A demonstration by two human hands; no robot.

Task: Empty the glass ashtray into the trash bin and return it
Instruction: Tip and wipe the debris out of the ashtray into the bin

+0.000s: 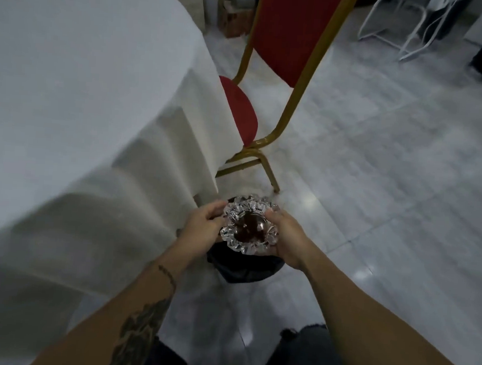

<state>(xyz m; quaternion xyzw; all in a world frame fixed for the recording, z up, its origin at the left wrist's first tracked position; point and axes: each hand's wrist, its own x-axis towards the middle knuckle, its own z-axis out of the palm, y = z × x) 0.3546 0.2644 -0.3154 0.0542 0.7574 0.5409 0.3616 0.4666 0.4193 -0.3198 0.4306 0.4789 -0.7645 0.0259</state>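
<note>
- Clear, scalloped cut-glass ashtray [249, 225], dark at its centre, is held over the black bag-lined trash bin [242, 269] on the floor.
- Left hand [202, 226] clasps its left rim.
- Right hand [286, 238] clasps its right rim, both forearms stretched forward.

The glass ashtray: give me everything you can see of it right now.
The glass ashtray is clear cut glass with a scalloped, faceted rim and a dark centre. The left hand and right hand grip opposite sides, holding it roughly level above the black-lined trash bin. Whether ash remains inside is unclear.
</note>
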